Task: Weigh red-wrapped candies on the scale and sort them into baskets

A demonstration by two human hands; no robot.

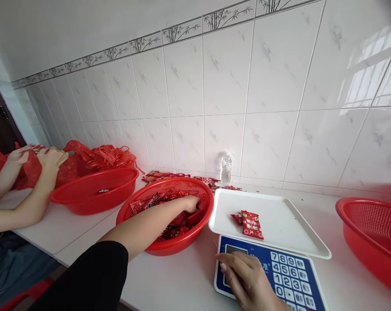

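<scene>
Two packets [252,224] on tray [289,220] of scale [295,276]; many left in basket [169,248], left of scale. Left hand [192,204] in basket, fingers hidden, grip cannot be told. Right hand [247,276] over scale, half-curled, apparently empty.

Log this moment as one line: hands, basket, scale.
left hand: in middle red basket, among red packets | right hand: over blue scale panel | white tray: small red packs
</scene>
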